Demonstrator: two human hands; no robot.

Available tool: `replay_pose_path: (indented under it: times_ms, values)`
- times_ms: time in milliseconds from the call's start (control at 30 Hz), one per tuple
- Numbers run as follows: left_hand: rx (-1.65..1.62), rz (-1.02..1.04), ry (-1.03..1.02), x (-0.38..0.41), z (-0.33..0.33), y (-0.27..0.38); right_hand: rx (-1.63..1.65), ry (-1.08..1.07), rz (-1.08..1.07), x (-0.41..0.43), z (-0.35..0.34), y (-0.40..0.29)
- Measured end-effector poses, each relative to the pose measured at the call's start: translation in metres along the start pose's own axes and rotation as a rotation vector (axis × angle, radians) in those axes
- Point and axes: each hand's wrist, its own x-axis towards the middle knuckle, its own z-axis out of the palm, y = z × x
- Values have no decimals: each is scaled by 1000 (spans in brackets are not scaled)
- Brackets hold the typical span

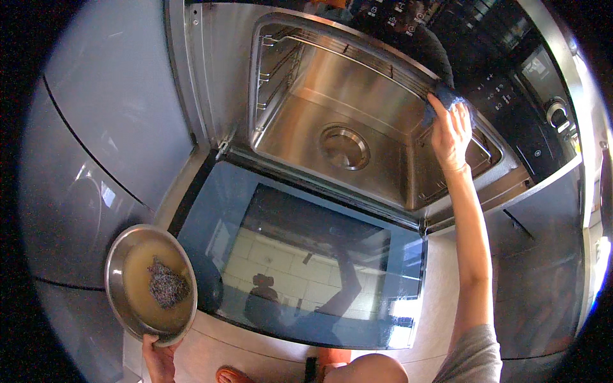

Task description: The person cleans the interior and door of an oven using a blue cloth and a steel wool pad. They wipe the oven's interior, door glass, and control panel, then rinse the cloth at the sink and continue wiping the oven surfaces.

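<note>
My right hand (450,134) presses a blue cloth (448,98) against the top right edge of the opening of a built-in steel oven (354,105). At the lower left, my left hand (160,356) grips the rim of a round metal bowl (112,282), thumb on the edge. Murky yellowish liquid (139,268) is in the bowl, with a dark scouring pad (167,287) in it. The oven's glass door (311,258) hangs folded down below the cavity. A wire rack (354,50) is high inside the cavity.
Grey glossy cabinet fronts (110,81) stand at the left, close to the bowl. The black control panel (498,91) with a knob (557,115) runs above the oven. My knee (368,368) and foot (232,374) are just below the lowered door, over the tiled floor (239,342).
</note>
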Motion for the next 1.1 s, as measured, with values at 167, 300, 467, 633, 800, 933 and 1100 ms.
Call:
replay_pose_path:
  times_ms: [167, 300, 467, 633, 800, 933, 1100]
  values:
    - [10, -8, 26, 0, 5, 1, -12, 31, -37, 22, 14, -17]
    - [30, -20, 27, 1, 0, 1, 1, 30, -37, 39, 25, -36]
    - [30, -36, 16, 8, -17, -2, 37, 59, -70, 52, 37, -45]
    - [-26, -13, 58, 3, -12, -1, 59, 77, -153, 83, 58, -64]
    - [-61, 3, 75, 3, -20, -3, 90, 82, -192, 125, 84, -102]
    - [-25, -13, 60, 0, -16, -1, 124, 113, -203, 152, 104, -125]
    - [16, -23, 65, 6, -33, -5, 159, 166, -248, 185, 131, -153]
